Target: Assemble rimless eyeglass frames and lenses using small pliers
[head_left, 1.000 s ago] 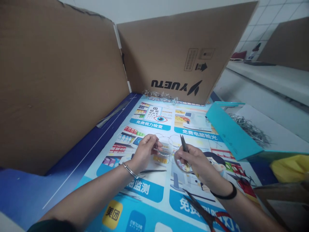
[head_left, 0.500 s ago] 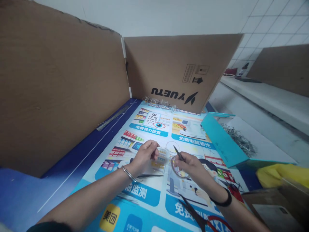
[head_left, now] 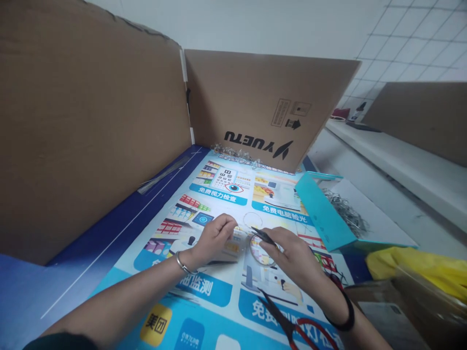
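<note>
right grip (head_left: 293, 249) closed around dark pointed tool (head_left: 263, 236), likely light and stiff, best held mid-body; left grip (head_left: 214, 238) curled, can't tell what's inside

Workshop-type area, small, makeshift, indoor. Evid.: table (head_left: 78, 270) w/ eye-test poster (head_left: 237, 210) as cover; cardboard panels (head_left: 251, 92) (2), upright, L & back; dark hand tool (head_left: 263, 236) in R hand (head_left: 297, 253); scissors (head_left: 289, 326), red-hdld.; turq. box (head_left: 321, 221) w/ tangled silvery strands (head_left: 345, 211); silvery scraps (head_left: 237, 153), back edge; carton (head_left: 404, 311), R; ledge (head_left: 404, 150) w/ btl. (head_left: 358, 113)
</note>
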The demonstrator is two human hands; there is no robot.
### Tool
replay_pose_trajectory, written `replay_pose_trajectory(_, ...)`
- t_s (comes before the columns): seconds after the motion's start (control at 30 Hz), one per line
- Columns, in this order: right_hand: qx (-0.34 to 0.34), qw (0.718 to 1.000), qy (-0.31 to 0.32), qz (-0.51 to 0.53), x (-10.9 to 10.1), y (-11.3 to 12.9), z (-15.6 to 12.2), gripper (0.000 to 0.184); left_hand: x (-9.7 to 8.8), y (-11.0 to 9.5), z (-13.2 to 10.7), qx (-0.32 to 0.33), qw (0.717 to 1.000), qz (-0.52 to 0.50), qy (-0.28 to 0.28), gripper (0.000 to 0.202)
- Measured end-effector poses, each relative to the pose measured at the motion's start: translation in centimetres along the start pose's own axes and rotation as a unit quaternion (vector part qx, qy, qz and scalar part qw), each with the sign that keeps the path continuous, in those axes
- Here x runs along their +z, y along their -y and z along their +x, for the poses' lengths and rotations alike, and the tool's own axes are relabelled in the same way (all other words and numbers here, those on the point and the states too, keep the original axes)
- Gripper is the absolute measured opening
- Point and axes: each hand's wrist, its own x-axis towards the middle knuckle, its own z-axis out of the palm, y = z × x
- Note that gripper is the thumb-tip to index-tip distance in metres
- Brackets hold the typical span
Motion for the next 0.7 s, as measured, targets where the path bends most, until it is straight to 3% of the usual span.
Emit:
replay_pose_trajectory(0.23, -0.023, 0.99, -0.007, -0.137, -0.6, 0.6, 1.2, 0.027, -0.5, 0.2, 0.0, 0.076, 0.995, 0.067, 0.008, 0.015)
replay_pose_trajectory(0.5, -0.07, 0.982, 0.009, -0.172, 0.0, 0.3, 1.5, 0.024, -0.4, 1.3, 0.0, 0.09, 0.989, 0.107, 0.04, 0.016)
replay_pose_trajectory(0.7, -0.068, 0.983, 0.035, -0.168, 0.5, -0.1, 1.1, 0.021, -0.2, 1.9, 0.1, 0.086, 0.988, 0.116, 0.052, 0.016)
